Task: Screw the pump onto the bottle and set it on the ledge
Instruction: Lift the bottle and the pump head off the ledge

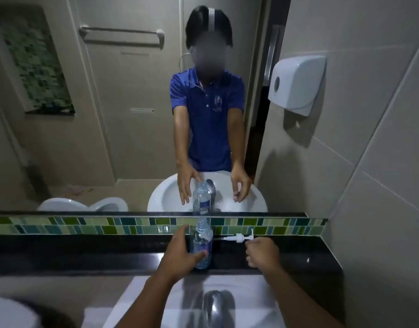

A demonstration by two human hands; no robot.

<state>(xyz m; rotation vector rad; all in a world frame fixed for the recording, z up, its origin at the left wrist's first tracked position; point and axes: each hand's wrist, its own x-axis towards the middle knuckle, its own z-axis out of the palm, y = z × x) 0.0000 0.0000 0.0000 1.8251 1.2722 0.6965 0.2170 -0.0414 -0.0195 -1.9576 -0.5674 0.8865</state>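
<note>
A clear plastic bottle (202, 242) with a blue label stands upright and uncapped on the black stone ledge (85, 249). My left hand (180, 254) is cupped around its left side. The thumb lies across the bottle's lower front, and the mirror shows the fingers straight and spread beside it, not wrapped around. The white pump (239, 237) lies on its side on the ledge just right of the bottle, its tube pointing toward the bottle. My right hand (263, 253) hovers loosely curled right of the pump head, fingertips close to it but holding nothing.
A white sink (246, 292) with a chrome faucet (214, 304) sits below the ledge. A green mosaic tile strip (85, 227) and a large mirror (97, 138) rise behind it. A white paper dispenser (296, 84) hangs on the right wall.
</note>
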